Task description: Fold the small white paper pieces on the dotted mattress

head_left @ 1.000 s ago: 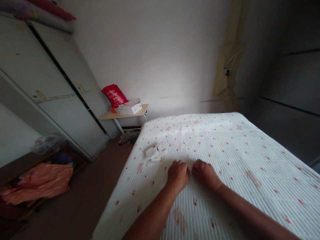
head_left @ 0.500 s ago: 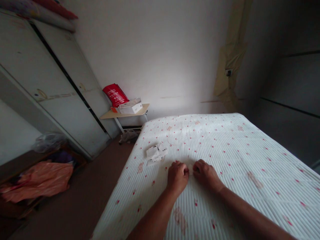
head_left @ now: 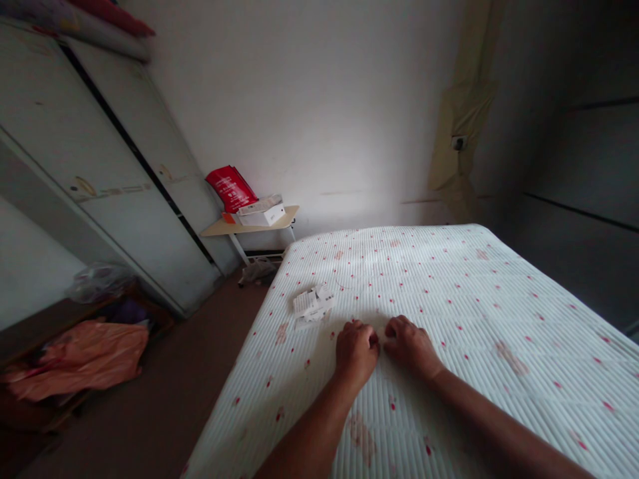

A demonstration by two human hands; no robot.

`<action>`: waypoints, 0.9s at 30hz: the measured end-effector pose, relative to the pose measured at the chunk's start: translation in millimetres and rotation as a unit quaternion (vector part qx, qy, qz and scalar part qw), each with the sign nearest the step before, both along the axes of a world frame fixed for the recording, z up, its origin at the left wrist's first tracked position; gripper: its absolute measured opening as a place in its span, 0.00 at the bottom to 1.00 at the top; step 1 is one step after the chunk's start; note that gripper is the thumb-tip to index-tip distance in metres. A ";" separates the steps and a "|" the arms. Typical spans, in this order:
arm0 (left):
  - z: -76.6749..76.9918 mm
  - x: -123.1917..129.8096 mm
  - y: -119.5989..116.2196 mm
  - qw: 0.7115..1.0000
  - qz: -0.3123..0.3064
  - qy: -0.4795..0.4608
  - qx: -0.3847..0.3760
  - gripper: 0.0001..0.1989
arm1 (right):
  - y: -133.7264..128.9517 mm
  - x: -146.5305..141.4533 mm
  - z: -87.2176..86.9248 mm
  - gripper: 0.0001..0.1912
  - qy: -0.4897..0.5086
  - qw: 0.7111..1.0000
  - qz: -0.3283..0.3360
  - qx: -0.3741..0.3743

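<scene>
My left hand is closed, its fingers curled and thumb pressed in, low over the bed with its white, ribbed, red-dotted cover. Close beside it, my right hand is closed too, fingertips bent toward the left hand. Something small and pale shows in the narrow gap between the fingertips; against the white cover I cannot make out what it is. Just beyond my left hand lie several white pieces of paper with dark print, loosely heaped on the cover.
A small table against the wall holds a white box and a red bag. On the left stand a pale cabinet and a low shelf with orange plastic. A socket is on the wall.
Both hands stay nearly in place. The right fingertips have shifted slightly, and less of the pale thing shows between the hands. The papers lie where they were.
</scene>
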State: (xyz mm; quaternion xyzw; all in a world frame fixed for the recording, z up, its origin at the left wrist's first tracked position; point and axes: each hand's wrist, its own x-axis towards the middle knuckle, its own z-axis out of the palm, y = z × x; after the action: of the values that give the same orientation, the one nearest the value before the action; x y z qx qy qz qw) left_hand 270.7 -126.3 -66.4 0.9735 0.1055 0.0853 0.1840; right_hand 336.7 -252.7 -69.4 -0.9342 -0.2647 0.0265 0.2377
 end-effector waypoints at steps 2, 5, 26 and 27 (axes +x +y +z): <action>-0.7 -0.1 0.2 1.000 -0.003 -0.004 0.002 0.03 | -1.1 0.8 0.9 0.05 0.007 1.000 0.007 0.007; -2.0 -0.3 0.7 1.000 -0.002 -0.004 0.003 0.03 | -3.4 2.2 2.7 0.07 0.019 1.000 0.016 0.014; 0.8 -1.0 0.1 1.000 -0.007 -0.005 -0.004 0.03 | -7.2 8.6 -2.4 0.11 0.025 0.999 0.026 0.039; 0.3 -0.8 0.2 1.000 -0.007 -0.006 -0.004 0.03 | -7.5 9.4 -1.7 0.11 0.031 0.998 0.025 0.041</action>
State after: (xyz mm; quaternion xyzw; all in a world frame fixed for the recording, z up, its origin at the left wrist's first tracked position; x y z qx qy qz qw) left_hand 269.9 -126.1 -66.0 0.9729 0.0982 0.0893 0.1893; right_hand 346.1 -260.3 -71.1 -0.9156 -0.2811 0.0503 0.2831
